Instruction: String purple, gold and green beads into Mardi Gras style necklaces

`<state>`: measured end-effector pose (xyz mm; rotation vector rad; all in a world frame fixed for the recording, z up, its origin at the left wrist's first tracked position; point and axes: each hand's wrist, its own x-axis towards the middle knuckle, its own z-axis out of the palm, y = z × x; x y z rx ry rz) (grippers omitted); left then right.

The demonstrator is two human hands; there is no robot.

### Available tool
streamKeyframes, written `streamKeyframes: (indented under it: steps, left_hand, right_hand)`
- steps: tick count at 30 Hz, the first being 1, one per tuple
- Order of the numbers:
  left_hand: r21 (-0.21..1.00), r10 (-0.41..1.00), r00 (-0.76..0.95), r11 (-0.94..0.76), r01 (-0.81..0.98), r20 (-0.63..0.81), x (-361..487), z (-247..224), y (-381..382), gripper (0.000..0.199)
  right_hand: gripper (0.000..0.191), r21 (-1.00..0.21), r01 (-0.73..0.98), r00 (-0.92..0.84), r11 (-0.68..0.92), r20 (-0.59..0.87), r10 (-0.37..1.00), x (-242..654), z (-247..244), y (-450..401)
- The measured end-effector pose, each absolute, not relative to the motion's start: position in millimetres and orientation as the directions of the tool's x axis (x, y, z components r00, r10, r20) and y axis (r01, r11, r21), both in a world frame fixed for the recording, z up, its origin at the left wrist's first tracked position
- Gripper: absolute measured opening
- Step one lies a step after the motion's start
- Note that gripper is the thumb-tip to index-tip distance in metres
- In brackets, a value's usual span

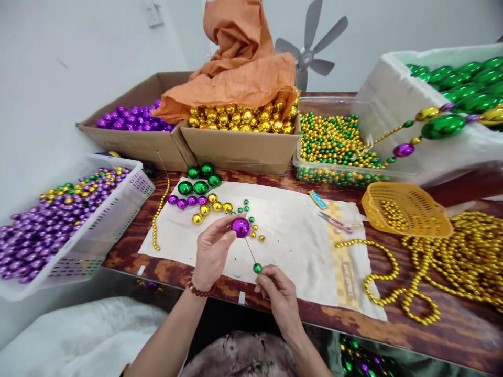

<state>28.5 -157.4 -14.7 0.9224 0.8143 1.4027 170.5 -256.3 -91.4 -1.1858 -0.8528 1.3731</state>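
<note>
My left hand (214, 246) pinches a large shiny purple bead (241, 227) between thumb and fingers, above the white cloth (286, 246). A thin needle or wire (250, 250) runs from that bead down to a small green bead (257, 268). Right at the green bead, my right hand (277, 290) has its fingers closed; the end they grip is hidden. On the cloth beyond lie several large green beads (200, 187), a row of purple beads (191, 201), gold beads (217, 206), and small green (246, 202) and gold beads (261, 238).
Scissors (336, 222) and a blue packet (318, 200) lie right of my hands. Gold bead strings (463, 256) and a yellow basket (408, 230) are farther right. Boxes (239, 149) of beads line the back; a white basket (74, 262) stands left. A gold strand (156, 220) lies left.
</note>
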Motion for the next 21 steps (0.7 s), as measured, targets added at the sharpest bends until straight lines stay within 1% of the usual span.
streamKeyframes:
  steps: [6, 13, 18, 21]
  left_hand:
    - [0.9, 0.995, 0.023, -0.08, -0.429, 0.1, 34, -10, -169, 0.029]
    - [0.91, 0.996, 0.029, -0.067, -0.409, 0.087, 28, -10, -172, 0.03]
    - [0.912, 0.995, 0.026, -0.073, -0.403, 0.091, 27, -7, -176, 0.03]
    - [0.902, 0.997, 0.001, -0.071, -0.426, 0.079, 29, -3, -176, 0.028]
  right_hand:
    - [0.023, -0.942, -0.31, 0.101, -0.129, -0.168, 0.981, 162, -85, -251]
    - [0.02, -0.968, -0.239, 0.088, -0.083, -0.106, 0.99, 164, -85, -255]
    - [0.019, -0.972, -0.229, 0.169, -0.056, -0.096, 0.981, 163, -87, -256]
    - [0.021, -0.973, -0.225, 0.141, -0.057, -0.09, 0.986, 164, -85, -258]
